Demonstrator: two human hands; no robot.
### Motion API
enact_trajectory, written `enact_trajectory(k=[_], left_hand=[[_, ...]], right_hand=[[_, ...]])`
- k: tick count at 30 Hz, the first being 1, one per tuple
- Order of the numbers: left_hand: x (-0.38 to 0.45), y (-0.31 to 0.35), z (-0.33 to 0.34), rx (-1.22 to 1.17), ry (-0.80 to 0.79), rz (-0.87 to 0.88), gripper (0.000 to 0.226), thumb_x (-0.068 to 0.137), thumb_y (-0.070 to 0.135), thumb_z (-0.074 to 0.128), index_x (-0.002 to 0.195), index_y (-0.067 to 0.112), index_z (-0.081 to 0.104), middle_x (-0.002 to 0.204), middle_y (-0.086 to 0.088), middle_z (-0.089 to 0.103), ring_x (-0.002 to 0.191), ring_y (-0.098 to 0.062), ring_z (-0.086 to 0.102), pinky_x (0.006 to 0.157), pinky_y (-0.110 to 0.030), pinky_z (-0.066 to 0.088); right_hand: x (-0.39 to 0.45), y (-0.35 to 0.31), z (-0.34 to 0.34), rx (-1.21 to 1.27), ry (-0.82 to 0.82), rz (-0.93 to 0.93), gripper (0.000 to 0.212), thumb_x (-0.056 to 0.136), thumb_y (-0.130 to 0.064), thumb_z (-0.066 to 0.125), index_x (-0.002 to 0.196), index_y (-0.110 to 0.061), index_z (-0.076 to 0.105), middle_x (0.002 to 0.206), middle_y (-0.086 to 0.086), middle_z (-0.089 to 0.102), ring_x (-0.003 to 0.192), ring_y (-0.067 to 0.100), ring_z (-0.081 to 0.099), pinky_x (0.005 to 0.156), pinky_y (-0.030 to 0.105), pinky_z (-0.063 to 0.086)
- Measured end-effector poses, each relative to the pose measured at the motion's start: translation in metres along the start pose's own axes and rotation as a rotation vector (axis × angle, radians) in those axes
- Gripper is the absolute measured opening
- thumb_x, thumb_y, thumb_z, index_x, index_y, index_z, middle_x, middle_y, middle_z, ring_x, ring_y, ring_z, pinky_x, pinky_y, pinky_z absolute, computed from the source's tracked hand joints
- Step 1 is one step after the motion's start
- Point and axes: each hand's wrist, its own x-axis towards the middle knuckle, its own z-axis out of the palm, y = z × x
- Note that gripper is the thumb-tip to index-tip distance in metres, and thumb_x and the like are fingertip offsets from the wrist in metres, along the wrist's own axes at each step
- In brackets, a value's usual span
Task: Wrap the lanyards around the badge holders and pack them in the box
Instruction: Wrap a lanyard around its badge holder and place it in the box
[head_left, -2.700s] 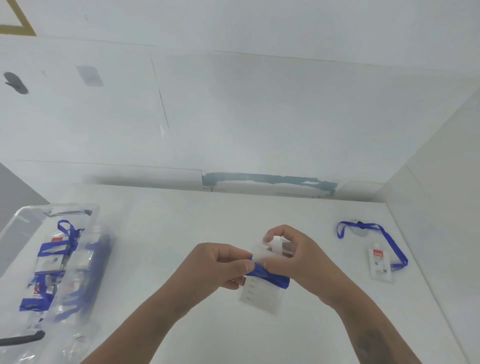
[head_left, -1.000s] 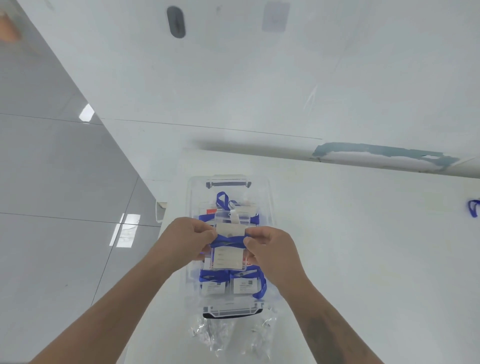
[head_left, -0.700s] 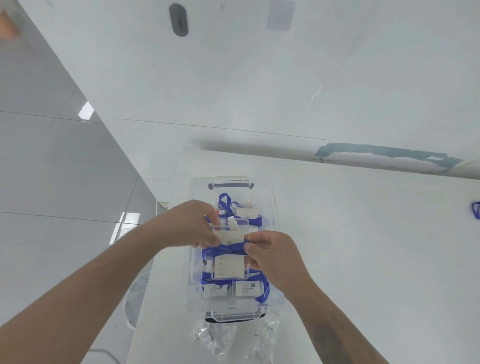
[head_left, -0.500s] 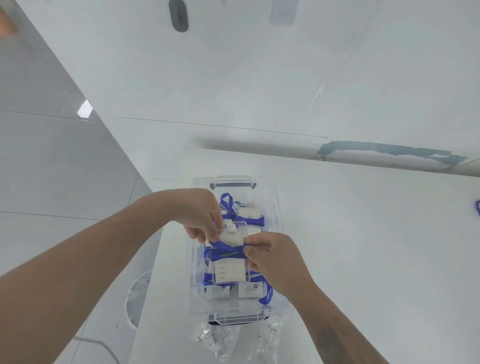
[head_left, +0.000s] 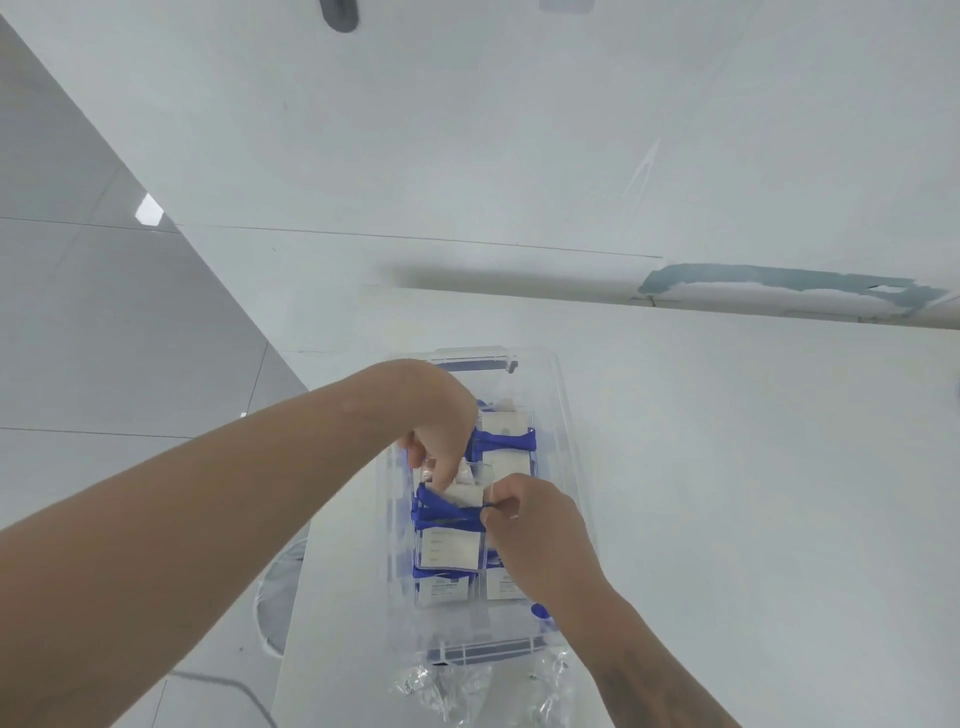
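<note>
1. One clear box (head_left: 563, 415) on table (head_left: 753, 493); about four wrapped badge holders visible inside.
2. Top badge holder (head_left: 449, 548), blue lanyard (head_left: 441, 512) around it, held inside box.
3. Left hand (head_left: 441, 441) fingers pinch its top; right hand (head_left: 530, 525) fingers pinch lanyard.

Your left hand (head_left: 441, 441) pinches the top of a badge holder (head_left: 449, 548) wrapped in a blue lanyard (head_left: 441, 512), inside the clear box (head_left: 569, 415) on the white table (head_left: 753, 493). Your right hand (head_left: 535, 530) grips the lanyard's right side. More wrapped holders lie underneath.
</note>
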Motion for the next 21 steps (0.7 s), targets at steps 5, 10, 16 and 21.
enact_trajectory(k=[5, 10, 16, 21], left_hand=[[0.017, 0.012, 0.008, 0.125, -0.085, -0.021, 0.014, 0.083, 0.027, 0.074, 0.089, 0.014, 0.07, 0.081, 0.004, 0.068, 0.084, -0.015, 0.066, 0.094, -0.035, 0.053], [0.032, 0.019, 0.03, 0.178, -0.118, -0.023, 0.023, 0.087, 0.027, 0.071, 0.103, 0.012, 0.072, 0.083, 0.005, 0.065, 0.084, -0.015, 0.061, 0.088, -0.03, 0.051], [0.047, 0.029, 0.055, 0.335, -0.052, -0.07, 0.045, 0.081, 0.031, 0.076, 0.121, 0.018, 0.059, 0.09, 0.002, 0.056, 0.092, -0.021, 0.056, 0.076, -0.033, 0.046], [0.044, 0.023, 0.065, 0.279, 0.15, -0.042, 0.032, 0.089, 0.021, 0.066, 0.12, 0.017, 0.058, 0.094, 0.004, 0.059, 0.098, -0.021, 0.056, 0.076, -0.031, 0.038]], right_hand=[[0.016, 0.003, 0.016, -0.063, -0.053, 0.071, 0.02, 0.089, -0.012, 0.05, 0.097, -0.017, 0.067, 0.09, 0.0, 0.07, 0.085, 0.019, 0.067, 0.076, 0.034, 0.058], [0.029, 0.015, 0.028, -0.219, -0.141, 0.103, 0.02, 0.089, -0.011, 0.052, 0.096, -0.015, 0.071, 0.092, 0.003, 0.073, 0.085, 0.02, 0.068, 0.073, 0.03, 0.057], [0.038, 0.022, 0.046, -0.363, -0.214, 0.129, 0.021, 0.093, -0.015, 0.056, 0.111, -0.015, 0.068, 0.106, 0.004, 0.071, 0.098, 0.021, 0.066, 0.082, 0.03, 0.053], [0.046, 0.018, 0.047, -0.494, -0.247, 0.121, 0.028, 0.094, -0.015, 0.059, 0.122, -0.013, 0.061, 0.119, 0.007, 0.067, 0.11, 0.024, 0.063, 0.093, 0.034, 0.052]])
